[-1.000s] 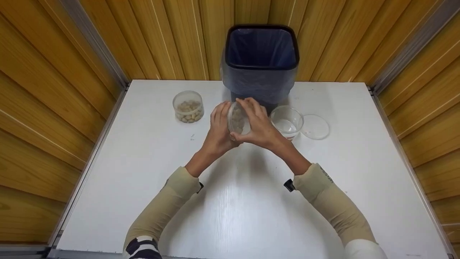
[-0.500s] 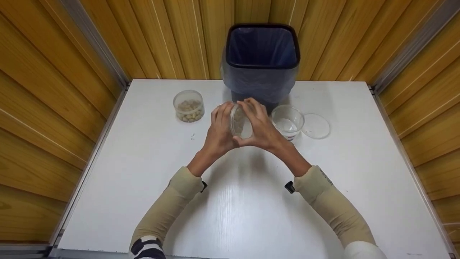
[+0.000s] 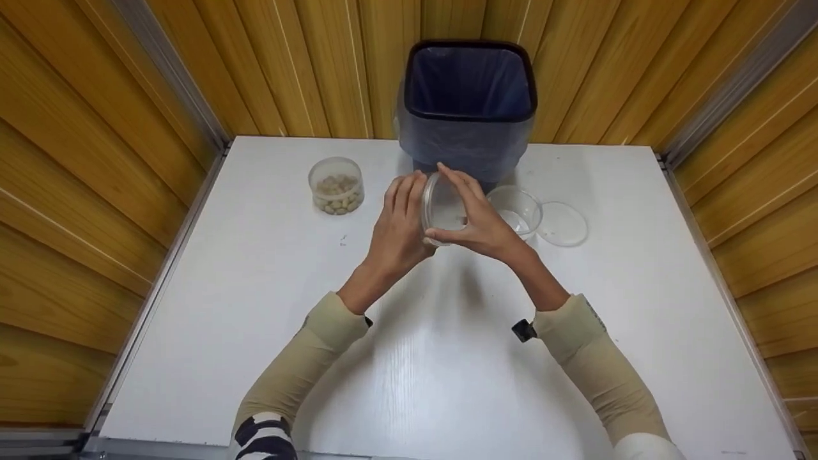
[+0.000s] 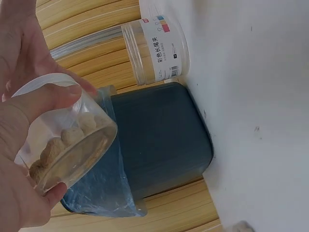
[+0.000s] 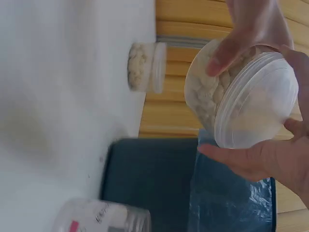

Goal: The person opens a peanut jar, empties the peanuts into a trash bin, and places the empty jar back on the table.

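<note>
My left hand (image 3: pixel 396 223) grips a clear round container (image 4: pixel 96 113) tipped on its side above the table, with light brown nuts (image 4: pixel 55 147) lying inside. On the translucent lid (image 5: pixel 265 104), which sits over the container's mouth, my right hand (image 3: pixel 489 230) has its thumb and fingers spread around the rim. In the right wrist view the left thumb presses the container wall, and the nuts (image 5: pixel 207 96) show behind the lid's edge. Whether the lid is fastened or loose I cannot tell.
A lined bin (image 3: pixel 466 144) stands behind the hands. At the back left is an open tub of nuts (image 3: pixel 337 203). To the right are an open clear jar (image 3: pixel 524 223), labelled in the left wrist view, and a loose round lid (image 3: pixel 563 225) beside it.
Both hands have shifted slightly right with the container. It has turned a little, and its nuts, visible before in the head view, are now hardly seen there.
</note>
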The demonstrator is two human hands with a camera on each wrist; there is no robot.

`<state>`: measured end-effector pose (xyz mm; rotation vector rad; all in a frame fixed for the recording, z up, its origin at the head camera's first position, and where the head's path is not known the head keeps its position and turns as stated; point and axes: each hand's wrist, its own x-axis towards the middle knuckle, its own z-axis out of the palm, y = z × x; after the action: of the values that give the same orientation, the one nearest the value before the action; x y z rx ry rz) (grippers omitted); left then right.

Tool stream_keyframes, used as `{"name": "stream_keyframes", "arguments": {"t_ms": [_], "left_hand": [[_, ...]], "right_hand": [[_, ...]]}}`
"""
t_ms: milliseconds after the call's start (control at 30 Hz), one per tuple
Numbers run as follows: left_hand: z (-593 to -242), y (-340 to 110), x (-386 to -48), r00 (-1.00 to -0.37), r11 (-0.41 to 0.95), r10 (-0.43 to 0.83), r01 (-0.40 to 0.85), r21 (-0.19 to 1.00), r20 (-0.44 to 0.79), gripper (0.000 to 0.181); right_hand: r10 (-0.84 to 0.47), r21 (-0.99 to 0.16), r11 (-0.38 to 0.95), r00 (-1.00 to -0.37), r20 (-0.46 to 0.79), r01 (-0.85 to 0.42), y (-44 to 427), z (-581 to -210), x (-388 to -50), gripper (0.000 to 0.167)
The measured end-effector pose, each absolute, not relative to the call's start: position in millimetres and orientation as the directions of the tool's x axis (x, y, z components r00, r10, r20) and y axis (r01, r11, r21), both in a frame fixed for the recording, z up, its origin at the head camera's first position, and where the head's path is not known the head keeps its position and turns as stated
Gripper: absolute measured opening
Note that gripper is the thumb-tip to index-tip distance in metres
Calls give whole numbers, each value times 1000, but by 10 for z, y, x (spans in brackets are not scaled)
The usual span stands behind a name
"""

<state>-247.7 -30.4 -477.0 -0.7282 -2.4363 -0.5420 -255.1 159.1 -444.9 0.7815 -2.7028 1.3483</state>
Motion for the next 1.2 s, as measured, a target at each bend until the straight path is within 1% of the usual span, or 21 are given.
{"name": "stream_keyframes", "arguments": {"t_ms": [67, 200, 300, 433, 500, 567, 667, 733, 800, 900, 967, 1067, 1133, 1200], "left_hand": [[-4740, -295, -2474, -686, 773, 405, 610, 174, 604, 126], [-4728, -307, -2497, -637, 747, 435, 650, 140, 637, 123], [-4768, -328, -2522, -600, 732, 437, 671, 123, 670, 120], [-4792, -341, -2544, -564, 713, 423, 690, 124, 709, 117], [-4781, -340, -2547, -571, 701, 420, 697, 147, 705, 118], [-4771, -344, -2540, -595, 692, 421, 699, 182, 685, 120], [-4769, -367, -2513, -639, 682, 434, 694, 232, 635, 123], [-4778, -390, -2496, -659, 680, 439, 688, 254, 611, 124], [-4794, -422, -2482, -666, 683, 442, 684, 256, 601, 126], [-4843, -475, -2471, -654, 697, 438, 681, 227, 616, 128], [-4873, -509, -2469, -633, 718, 427, 671, 184, 645, 123], [-4906, -541, -2477, -598, 752, 405, 649, 121, 691, 113], [-4918, -548, -2476, -574, 769, 401, 634, 77, 714, 106], [-4921, -541, -2477, -557, 776, 408, 629, 47, 723, 104]], "right_hand": [[-394, -773, 493, -895, 211, -399, 1588, -4409, -2528, 109], [-361, -761, 489, -893, 267, -425, 1544, -4385, -2492, 106], [-366, -727, 493, -872, 325, -478, 1508, -4424, -2486, 102], [-408, -656, 497, -820, 401, -568, 1496, -4470, -2498, 103], [-442, -611, 503, -789, 426, -611, 1518, -4475, -2505, 105], [-475, -575, 518, -772, 422, -633, 1544, -4473, -2505, 106], [-509, -550, 540, -768, 389, -637, 1567, -4475, -2492, 108], [-507, -559, 552, -781, 364, -619, 1559, -4475, -2479, 107], [-498, -573, 563, -797, 340, -596, 1536, -4474, -2459, 106], [-486, -608, 564, -820, 302, -559, 1481, -4467, -2429, 106], [-480, -648, 552, -835, 268, -525, 1433, -4461, -2415, 105], [-422, -752, 513, -885, 198, -414, 1362, -4444, -2409, 104], [-357, -831, 471, -925, 127, -296, 1323, -4432, -2408, 103], [-293, -881, 434, -954, 60, -189, 1299, -4414, -2414, 104]]}}
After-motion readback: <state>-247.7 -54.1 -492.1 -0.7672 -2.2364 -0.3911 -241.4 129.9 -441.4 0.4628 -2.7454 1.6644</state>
